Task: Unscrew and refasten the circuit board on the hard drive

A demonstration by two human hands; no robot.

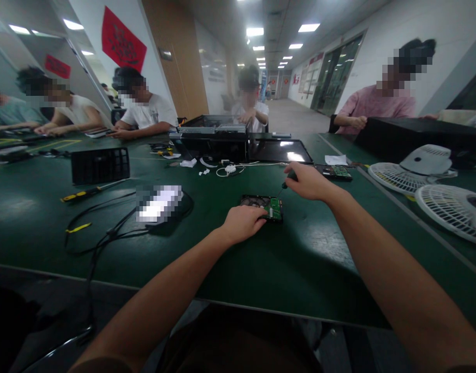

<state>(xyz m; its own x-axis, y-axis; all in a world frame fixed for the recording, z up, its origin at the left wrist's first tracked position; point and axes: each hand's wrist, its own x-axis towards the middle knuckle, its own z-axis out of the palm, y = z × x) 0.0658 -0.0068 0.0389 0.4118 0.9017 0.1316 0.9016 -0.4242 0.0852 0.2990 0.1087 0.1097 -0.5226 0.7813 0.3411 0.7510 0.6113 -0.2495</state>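
A hard drive (276, 208) with a green circuit board faces up on the green table. My left hand (243, 223) grips its near left side, fingers laid across the casing and thumb at the near edge. In my right hand (305, 180) is a screwdriver (286, 184) with a dark handle. Its thin shaft slants down to the drive's far right part; whether the tip sits in a screw is too small to tell. My right hand's curled fingers wrap the handle above the drive.
A phone-like device with a lit screen (160, 204) and black cables lie left, near a yellow-black screwdriver (80, 195). An opened computer case (210, 142) stands ahead. Another drive (334, 172) and white fan parts (401, 173) are right. Several people sit around the table.
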